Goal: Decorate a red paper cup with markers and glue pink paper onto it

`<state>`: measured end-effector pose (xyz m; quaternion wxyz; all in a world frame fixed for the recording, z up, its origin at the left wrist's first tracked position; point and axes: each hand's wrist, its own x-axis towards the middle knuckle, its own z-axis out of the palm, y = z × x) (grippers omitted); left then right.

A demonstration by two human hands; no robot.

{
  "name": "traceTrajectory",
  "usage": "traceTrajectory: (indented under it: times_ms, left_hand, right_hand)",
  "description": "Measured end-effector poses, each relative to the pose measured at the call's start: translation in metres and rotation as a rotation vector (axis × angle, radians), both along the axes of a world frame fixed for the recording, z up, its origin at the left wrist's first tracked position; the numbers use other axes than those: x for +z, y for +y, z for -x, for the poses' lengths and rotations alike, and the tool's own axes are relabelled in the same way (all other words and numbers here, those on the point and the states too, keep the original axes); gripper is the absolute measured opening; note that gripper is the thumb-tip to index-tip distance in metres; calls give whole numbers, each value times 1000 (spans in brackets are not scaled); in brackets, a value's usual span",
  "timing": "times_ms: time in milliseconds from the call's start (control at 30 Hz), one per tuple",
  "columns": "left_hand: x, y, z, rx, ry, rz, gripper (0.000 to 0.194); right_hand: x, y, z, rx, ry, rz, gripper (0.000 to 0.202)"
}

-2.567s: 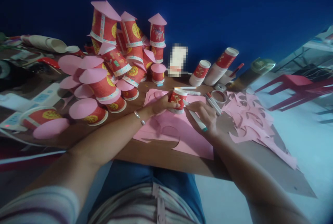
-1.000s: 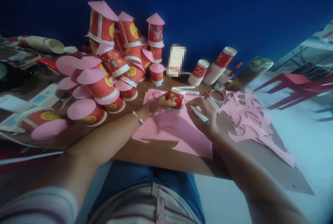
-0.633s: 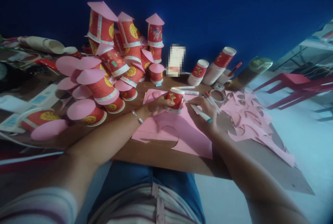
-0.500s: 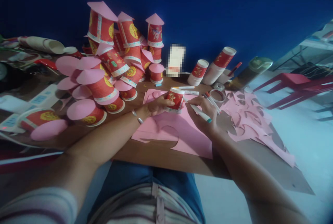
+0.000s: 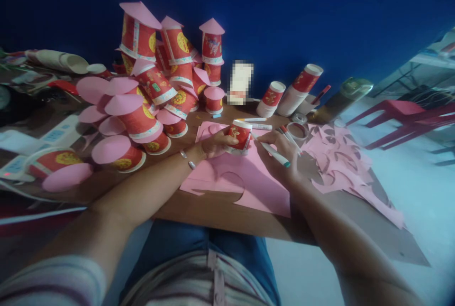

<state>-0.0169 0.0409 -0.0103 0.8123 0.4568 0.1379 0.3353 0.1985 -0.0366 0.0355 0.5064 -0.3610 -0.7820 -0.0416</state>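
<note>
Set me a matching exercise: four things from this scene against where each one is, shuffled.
1. Red cup nearest the marker
2. Green-ended marker
3. Silvery bracelet
4. Pink paper scraps

A. Around the left wrist
B. On the table, to the right of the right hand
C. In the left hand
D. In the right hand

Pairs: 1-C, 2-D, 3-A, 4-B

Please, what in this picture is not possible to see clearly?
In the head view:
Left hand: some fingers hidden behind the cup.
Marker: too blurred to tell whether its tip touches the cup.
White item: covered by pixel blocks.
Red stools: cut off by right edge.
</note>
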Motion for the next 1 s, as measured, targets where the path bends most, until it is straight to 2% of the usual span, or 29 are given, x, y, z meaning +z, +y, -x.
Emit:
traceTrajectory:
  times_ms: [333,1000]
  left_hand:
    - [-1,-1,-1,11,-2,-55,42]
    - [4,0,2,23,-17,-29,53]
  right_hand:
    - [0,0,0,7,8,11,12]
    - [2,-1,3,48,-3,50,12]
